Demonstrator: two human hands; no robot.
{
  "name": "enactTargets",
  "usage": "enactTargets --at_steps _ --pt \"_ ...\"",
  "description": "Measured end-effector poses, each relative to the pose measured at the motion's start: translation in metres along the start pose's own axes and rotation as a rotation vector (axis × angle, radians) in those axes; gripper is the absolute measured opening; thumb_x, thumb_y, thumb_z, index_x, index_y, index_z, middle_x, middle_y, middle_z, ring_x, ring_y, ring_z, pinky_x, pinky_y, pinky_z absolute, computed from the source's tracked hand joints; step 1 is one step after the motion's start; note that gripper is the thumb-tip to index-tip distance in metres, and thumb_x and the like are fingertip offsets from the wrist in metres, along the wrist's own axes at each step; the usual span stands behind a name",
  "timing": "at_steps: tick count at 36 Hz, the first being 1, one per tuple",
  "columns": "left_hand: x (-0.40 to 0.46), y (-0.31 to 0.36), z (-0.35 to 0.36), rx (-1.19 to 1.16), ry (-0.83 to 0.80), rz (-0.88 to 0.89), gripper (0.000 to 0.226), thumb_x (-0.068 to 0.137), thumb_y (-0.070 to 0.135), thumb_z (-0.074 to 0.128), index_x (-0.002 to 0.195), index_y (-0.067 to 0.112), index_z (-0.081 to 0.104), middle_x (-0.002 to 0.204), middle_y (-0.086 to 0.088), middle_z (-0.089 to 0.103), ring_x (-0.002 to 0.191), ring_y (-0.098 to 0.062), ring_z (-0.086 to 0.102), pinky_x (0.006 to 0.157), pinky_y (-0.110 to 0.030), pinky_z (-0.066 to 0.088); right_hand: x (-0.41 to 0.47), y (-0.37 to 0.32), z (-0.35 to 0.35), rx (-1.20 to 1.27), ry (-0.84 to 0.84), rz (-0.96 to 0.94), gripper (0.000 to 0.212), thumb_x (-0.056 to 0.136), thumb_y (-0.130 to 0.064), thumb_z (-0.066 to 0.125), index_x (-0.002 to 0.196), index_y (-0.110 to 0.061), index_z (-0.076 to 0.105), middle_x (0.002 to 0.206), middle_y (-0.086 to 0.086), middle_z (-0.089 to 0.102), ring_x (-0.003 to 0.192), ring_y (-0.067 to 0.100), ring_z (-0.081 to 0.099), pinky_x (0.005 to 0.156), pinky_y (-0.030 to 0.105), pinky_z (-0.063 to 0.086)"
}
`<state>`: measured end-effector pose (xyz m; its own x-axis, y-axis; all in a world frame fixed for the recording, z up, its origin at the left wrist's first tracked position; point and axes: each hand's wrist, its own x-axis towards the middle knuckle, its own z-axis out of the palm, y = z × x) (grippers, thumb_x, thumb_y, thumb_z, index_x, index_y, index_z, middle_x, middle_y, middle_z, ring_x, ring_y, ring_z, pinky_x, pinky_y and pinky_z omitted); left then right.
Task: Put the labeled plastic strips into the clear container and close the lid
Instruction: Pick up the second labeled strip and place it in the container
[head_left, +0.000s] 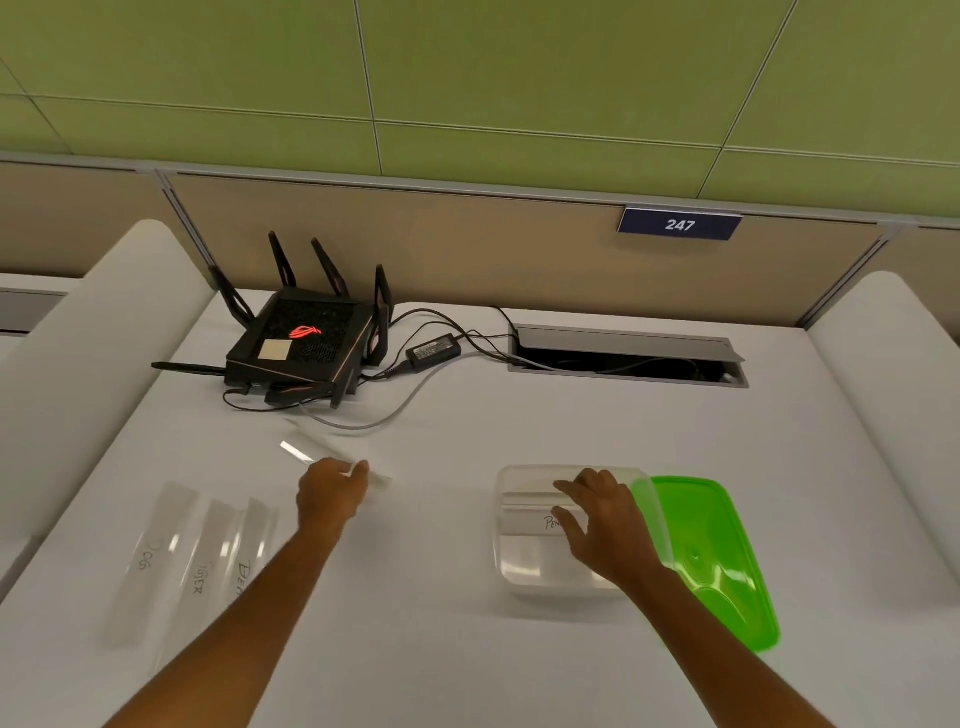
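1. Head view, the work surface: we look down on a white desk (467, 649) with both bare forearms reaching forward over it.
2. Our left hand (332, 491) pinches a clear plastic strip (317, 447) by its near end; the strip slants up and away to the left, lifted off the desk and blurred.
3. Our right hand (602, 525) lies with fingers spread over the clear container (519, 566), fingertips pressing on a labelled strip inside it (524, 512) with partly covered handwriting on it; the hand is open, gripping nothing.
4. The green lid (722, 561) is off, tilted against the container's right side, partly under our right wrist.
5. Three more strips on the desk (197, 561) lie side by side at left, well apart from the container, each with handwriting; the words are too blurred to read surely.
6. At the back of the desk, a black router (306, 338) with raised antennas sits by a power adapter (434, 349), whose cables run into an open cable hatch (628, 356).
7. On the partition behind, a blue number plate (679, 224) reads 247.
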<state>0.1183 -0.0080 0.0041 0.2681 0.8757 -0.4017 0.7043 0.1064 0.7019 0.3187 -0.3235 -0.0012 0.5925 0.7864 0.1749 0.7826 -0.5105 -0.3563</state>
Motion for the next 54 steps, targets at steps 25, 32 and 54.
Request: enactTargets --at_steps 25,32,54 --pt "0.053 -0.001 -0.012 -0.311 -0.054 -0.270 0.028 0.088 0.005 0.073 0.112 -0.006 0.066 0.120 -0.024 0.069 0.106 -0.041 0.069 0.092 -0.052 0.060 -0.007 -0.056 -0.007 0.041 0.157 0.144 0.031 0.083 -0.021 0.079 0.114 -0.018 0.075 0.089 -0.009 0.059 0.082 0.017 0.055 0.072 0.037 0.049" --pt "0.012 -0.015 -0.016 -0.603 -0.135 -0.263 0.022 0.085 -0.009 0.070 0.106 0.000 0.068 0.115 -0.021 0.071 0.103 -0.040 0.070 0.071 -0.050 0.064 0.013 -0.082 -0.008 0.079 0.173 0.079 0.031 0.085 -0.020 0.077 0.116 -0.016 0.073 0.092 -0.007 0.058 0.087 0.017 0.054 0.073 0.037 0.051" --pt "-0.129 0.053 0.022 -0.561 -0.356 0.070 0.034 0.082 0.006 0.083 0.113 0.014 0.072 0.108 -0.001 0.077 0.095 -0.024 0.077 0.073 -0.036 0.066 0.049 -0.105 -0.024 0.463 -0.317 -0.029 0.094 0.076 -0.054 0.082 0.154 -0.034 0.033 0.147 -0.011 0.050 0.130 0.012 0.049 0.104 0.032 0.050"
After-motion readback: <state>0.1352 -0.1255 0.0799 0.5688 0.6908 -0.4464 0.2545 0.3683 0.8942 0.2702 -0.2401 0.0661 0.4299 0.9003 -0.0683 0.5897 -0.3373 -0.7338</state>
